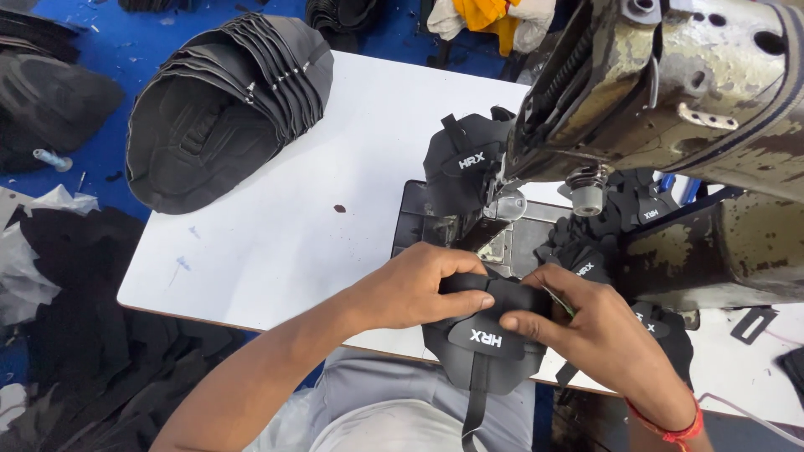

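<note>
Here, two hands, left hand (410, 289) and right hand (599, 331), grip one black fabric piece (486, 347).

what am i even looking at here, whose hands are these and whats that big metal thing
This is a single picture from a camera worn on a person's head, looking down at their own two bare hands at a work table. The big worn metal thing on the right is an industrial sewing machine, seen from above. The left hand and the right hand together hold a black fabric piece with a strap hanging from it, just in front of the machine's needle area. A similar black piece sits behind the needle, and more lie under the machine arm on the right. On the white table at the far left rests a nested stack of black pieces. The floor beyond is blue.
</note>
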